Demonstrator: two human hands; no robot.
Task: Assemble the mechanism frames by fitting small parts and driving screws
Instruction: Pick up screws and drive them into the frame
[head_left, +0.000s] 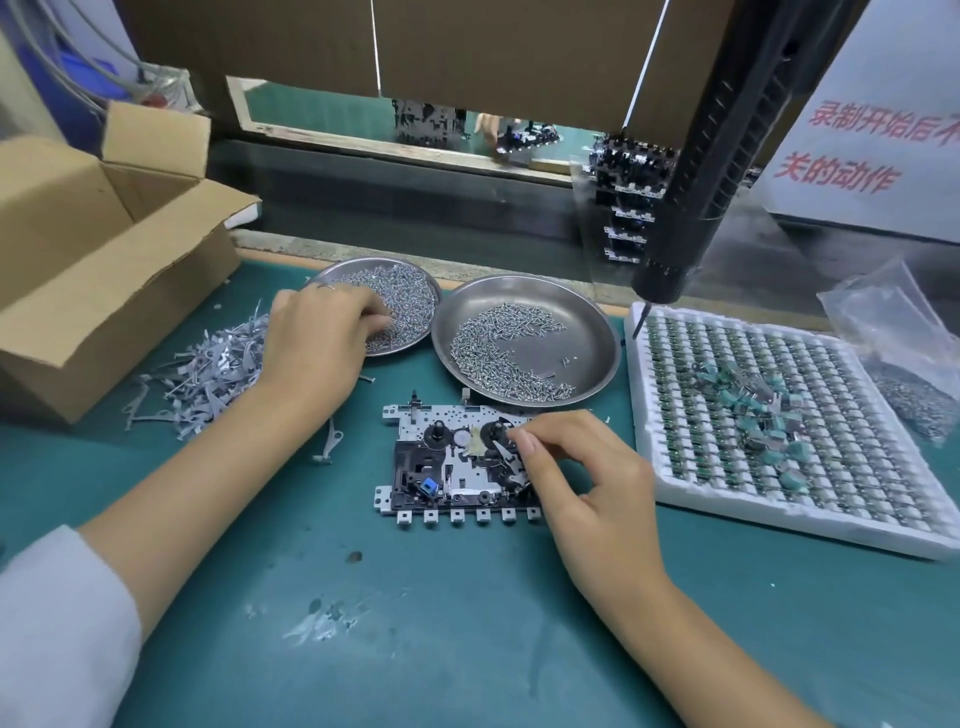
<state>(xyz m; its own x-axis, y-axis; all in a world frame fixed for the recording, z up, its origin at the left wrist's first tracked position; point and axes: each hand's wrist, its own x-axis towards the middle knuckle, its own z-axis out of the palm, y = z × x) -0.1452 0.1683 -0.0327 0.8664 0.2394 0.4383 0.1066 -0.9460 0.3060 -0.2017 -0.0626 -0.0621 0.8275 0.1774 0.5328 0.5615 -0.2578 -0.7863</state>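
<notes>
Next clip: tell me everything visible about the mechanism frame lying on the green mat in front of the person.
The mechanism frame lies flat on the green mat, just below the right-hand steel dish. It looks like a pale perforated metal plate with a darker lower section, two black spindles, a small blue part at lower left and a row of square tabs along its near edge. The right hand rests over its right side, fingertips pinching at a thin metal piece there. The left hand is away, in the left dish.
</notes>
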